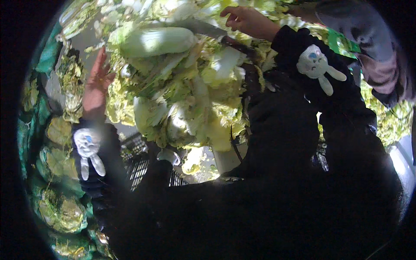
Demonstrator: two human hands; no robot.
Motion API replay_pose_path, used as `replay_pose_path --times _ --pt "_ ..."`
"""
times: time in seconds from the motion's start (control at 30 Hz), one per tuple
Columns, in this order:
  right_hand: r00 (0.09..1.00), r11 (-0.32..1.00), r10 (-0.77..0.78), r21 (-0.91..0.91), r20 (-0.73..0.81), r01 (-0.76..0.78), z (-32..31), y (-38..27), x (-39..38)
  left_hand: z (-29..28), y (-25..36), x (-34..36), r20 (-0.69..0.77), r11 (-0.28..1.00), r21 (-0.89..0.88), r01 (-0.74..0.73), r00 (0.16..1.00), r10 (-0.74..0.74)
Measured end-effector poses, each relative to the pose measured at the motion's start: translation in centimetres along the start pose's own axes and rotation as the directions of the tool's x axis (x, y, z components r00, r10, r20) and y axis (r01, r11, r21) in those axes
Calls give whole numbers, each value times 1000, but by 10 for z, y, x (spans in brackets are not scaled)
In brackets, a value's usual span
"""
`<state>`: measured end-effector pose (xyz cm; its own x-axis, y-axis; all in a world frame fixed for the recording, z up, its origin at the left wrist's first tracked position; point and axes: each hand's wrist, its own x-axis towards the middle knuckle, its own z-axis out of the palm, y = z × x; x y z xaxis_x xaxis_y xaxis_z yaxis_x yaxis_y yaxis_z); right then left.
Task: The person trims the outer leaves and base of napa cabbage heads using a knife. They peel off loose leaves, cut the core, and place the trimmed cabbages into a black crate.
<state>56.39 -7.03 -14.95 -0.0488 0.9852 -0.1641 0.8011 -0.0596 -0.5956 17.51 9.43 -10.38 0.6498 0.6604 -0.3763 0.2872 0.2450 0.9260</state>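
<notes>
A trimmed, pale green napa cabbage (158,41) lies on its side on a heap of loose cabbage leaves (190,97). My left hand (98,84) reaches up beside the heap, left of the cabbage, fingers stretched and holding nothing. To the upper right, my right hand (253,22) hovers over the leaves. Its fingers are loosely bent and apart, with nothing in them. Between the cabbage and my right hand lies what looks like a knife (201,28), its grey blade partly hidden behind the cabbage and its dark handle pointing right.
Green net bags (37,143) packed with cabbages line the left side. A dark slatted crate (135,158) stands below the heap, near my body. Another person's grey sleeve (355,32) comes in at the upper right, next to a bright green piece (340,42). More leaves (381,119) lie at the far right.
</notes>
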Motion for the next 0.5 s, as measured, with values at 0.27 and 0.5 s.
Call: replay_pose_path --times 0.27,0.5 --pt "949 932 273 287 -155 -221 -21 -57 -115 269 -69 11 542 580 600 -552 813 213" --pt "867 714 448 671 -219 -200 -39 -73 -208 273 -147 10 384 5 921 -391 902 -200"
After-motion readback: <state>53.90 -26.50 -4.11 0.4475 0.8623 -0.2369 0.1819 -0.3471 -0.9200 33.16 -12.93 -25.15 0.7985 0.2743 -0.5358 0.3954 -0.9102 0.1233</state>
